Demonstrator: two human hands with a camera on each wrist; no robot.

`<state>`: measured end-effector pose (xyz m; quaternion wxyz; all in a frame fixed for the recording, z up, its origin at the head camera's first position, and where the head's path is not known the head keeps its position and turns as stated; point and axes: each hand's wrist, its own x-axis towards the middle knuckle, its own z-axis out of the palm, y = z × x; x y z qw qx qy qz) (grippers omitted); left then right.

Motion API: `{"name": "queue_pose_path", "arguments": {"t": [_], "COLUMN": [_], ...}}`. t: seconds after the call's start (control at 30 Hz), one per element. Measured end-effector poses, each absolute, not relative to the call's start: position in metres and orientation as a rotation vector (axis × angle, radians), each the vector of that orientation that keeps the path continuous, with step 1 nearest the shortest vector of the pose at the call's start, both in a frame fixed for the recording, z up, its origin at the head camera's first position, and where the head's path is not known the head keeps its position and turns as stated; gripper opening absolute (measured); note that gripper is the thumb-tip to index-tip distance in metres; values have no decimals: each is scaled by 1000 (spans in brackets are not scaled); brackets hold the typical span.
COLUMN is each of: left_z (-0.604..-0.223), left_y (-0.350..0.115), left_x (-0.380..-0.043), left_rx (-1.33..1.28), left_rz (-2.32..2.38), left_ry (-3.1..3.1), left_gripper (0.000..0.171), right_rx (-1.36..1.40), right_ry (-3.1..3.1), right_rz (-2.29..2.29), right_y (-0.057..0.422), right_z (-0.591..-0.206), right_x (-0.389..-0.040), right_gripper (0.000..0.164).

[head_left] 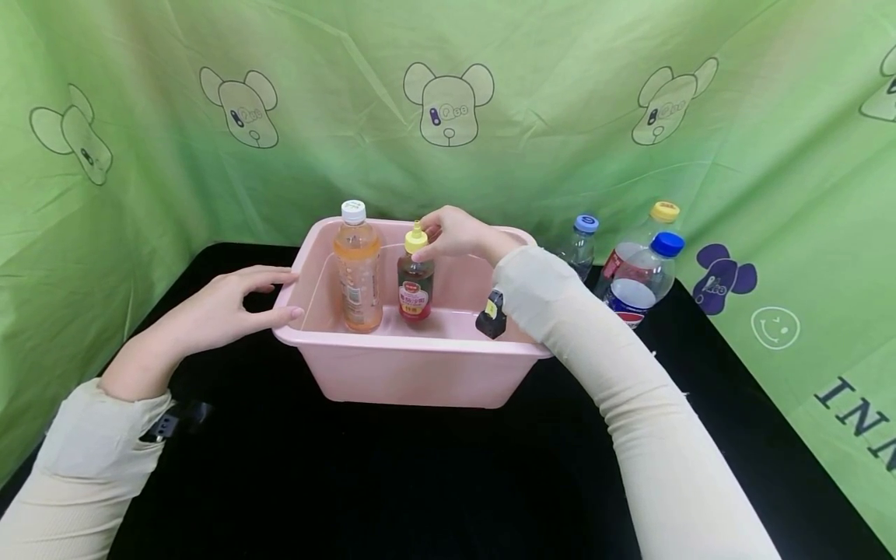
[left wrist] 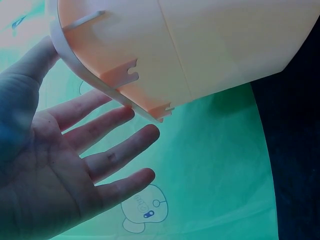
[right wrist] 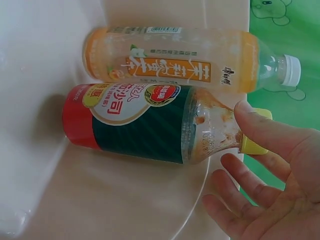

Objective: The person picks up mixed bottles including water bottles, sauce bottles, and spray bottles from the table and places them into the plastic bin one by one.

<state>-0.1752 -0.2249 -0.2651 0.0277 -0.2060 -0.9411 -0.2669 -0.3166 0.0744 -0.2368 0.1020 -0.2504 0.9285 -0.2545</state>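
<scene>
A pink plastic tub point(head_left: 413, 373) stands on the black table, holding two upright bottles. My right hand point(head_left: 458, 235) pinches the yellow cap of a ketchup bottle point(head_left: 416, 288) between thumb and forefinger. In the right wrist view, the other fingers of that hand spread below the bottle's neck. Left of the ketchup stands a taller drink bottle point(head_left: 359, 276) with orange liquid and a white cap. My left hand point(head_left: 227, 307) rests its straight thumb and fingers against the tub's left rim. From the left wrist, its palm point(left wrist: 55, 165) shows bare beside the rim.
To the tub's right stand several clear bottles: one with a light blue cap point(head_left: 586, 224), one with a yellow cap point(head_left: 665, 211) and one with a dark blue cap point(head_left: 667, 244). A green printed cloth point(head_left: 532, 101) hangs close behind the black table point(head_left: 392, 490).
</scene>
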Motion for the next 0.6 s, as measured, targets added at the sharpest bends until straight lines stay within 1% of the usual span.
{"name": "queue_pose_path", "arguments": {"t": [0.6], "left_z": [-265], "left_y": [-225], "left_x": [-175], "left_rx": [-628], "left_rz": [-828], "left_ry": [-2907], "left_gripper": [56], "right_rx": [-736], "right_ry": [2745], "right_rz": [-709], "right_y": [60], "right_z": [-249], "right_x": [-316], "right_gripper": [31]}}
